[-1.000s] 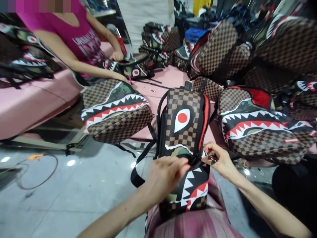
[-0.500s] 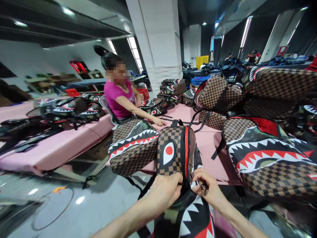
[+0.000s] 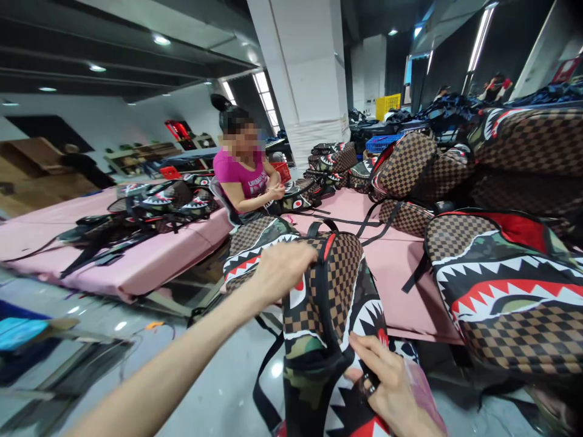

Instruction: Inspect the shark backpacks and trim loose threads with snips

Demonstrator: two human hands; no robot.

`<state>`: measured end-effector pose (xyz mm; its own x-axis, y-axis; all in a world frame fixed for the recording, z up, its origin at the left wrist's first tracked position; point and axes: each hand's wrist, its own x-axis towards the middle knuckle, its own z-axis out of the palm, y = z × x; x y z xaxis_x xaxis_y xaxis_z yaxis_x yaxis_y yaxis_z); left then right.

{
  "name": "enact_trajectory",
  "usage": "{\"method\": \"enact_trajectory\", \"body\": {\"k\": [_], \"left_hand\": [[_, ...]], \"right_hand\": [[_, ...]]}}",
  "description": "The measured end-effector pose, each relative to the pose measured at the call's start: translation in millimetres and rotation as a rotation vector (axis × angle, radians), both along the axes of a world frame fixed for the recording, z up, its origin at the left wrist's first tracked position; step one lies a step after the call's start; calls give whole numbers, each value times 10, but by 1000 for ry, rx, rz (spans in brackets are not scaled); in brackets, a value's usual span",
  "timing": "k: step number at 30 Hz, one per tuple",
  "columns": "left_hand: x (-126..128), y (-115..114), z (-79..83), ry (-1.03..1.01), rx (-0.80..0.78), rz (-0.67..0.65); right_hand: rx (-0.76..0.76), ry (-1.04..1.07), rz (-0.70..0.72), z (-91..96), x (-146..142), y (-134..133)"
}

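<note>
A checkered backpack [image 3: 344, 288] with camouflage and shark-teeth print stands in front of me, its lower part tilted toward me. My left hand [image 3: 286, 267] is closed beside the zipper near the top, slightly blurred. Its fingers appear to pinch the zipper pull, which they hide. Red shows through a short gap at the zipper's upper end. Lower down, my right hand [image 3: 382, 376] grips the backpack's side, with thumb and fingers on the printed teeth. A dark, shiny small item sits at its fingers; I cannot tell what it is.
Another shark-print backpack [image 3: 505, 291] lies to the right on the pink table [image 3: 401, 273]; one more [image 3: 246, 243] is behind my left hand. Several bags are piled at the back. A co-worker [image 3: 243, 176] sits across at the left, near a second pink table [image 3: 182, 249].
My left hand has moved up along the zipper, and the long red opening has narrowed to a short gap. My right hand stays low on the side. The co-worker's arm has drawn back.
</note>
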<state>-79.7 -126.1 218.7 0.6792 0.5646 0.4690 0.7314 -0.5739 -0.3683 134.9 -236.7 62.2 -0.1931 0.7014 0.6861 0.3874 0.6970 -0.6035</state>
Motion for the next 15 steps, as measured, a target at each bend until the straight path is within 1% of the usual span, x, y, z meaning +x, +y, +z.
{"method": "enact_trajectory", "body": {"k": [2,3,4,6,8,10,12,14,15], "left_hand": [[5,373,91,-25,-134,166],[29,540,100,-61,-202,214],[64,687,84,-113,-267,247],[142,908,0,-252,-357,296],[202,1019,-99,-356,-401,332],[217,992,-162,-434,-374,337],[178,797,-200,-565,-271,333],[107,422,-276,-692,-215,365],[81,175,-348,-695,-283,412]], "right_hand": [[-23,10,20,-25,-33,8],[-36,8,26,-31,-43,16],[-43,3,29,-31,-51,26],[-49,-18,34,-20,-69,45],[-54,-29,40,-8,-86,60],[-68,-34,62,-19,-71,77],[-104,-41,104,-76,25,107],[-173,-33,117,-173,219,156],[-216,1,103,-228,338,191]]}}
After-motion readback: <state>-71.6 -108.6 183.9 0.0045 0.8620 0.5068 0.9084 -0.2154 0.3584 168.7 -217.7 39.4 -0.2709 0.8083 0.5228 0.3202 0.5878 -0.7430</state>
